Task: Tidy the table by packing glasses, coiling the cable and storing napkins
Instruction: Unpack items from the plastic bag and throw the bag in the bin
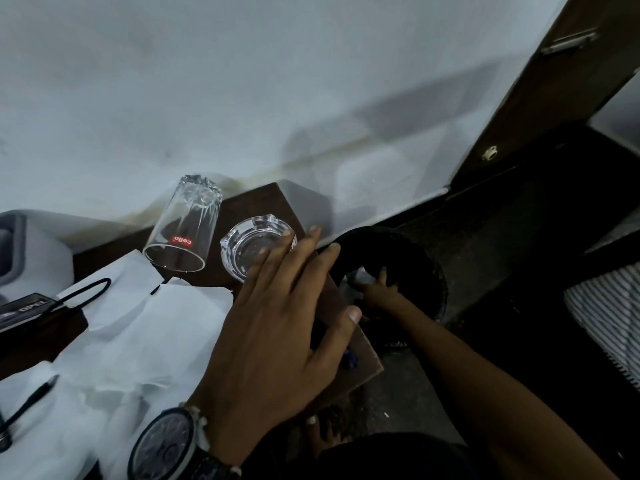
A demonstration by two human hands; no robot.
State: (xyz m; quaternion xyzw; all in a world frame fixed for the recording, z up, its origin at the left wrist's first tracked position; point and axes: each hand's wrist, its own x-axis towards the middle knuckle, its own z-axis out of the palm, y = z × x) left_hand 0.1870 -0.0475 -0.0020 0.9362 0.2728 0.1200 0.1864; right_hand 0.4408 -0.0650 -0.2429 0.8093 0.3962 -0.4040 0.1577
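Head view looks down on a dark brown counter pushed up against a pale wall. The left hand floats over the counter's right edge, fingers spread flat and open, not gripping anything, with a dark-faced wristwatch on the wrist. Its fingertips reach over a clear glass ashtray sitting near the far right corner. Just left of the ashtray there's a drinking glass standing upside down, red "cello" label on it, rim on the counter. White paper napkins are spread loose and crumpled over the middle and near part of the counter, and a black cable loops across them toward the left edge; a black pen lies on the paper at the near left. The right hand is down past the counter's right edge, reaching into a black round bin on the floor, fingers next to something white inside; can't tell if it's closed on it or not, too dark. A striped fabric shows at the far right.
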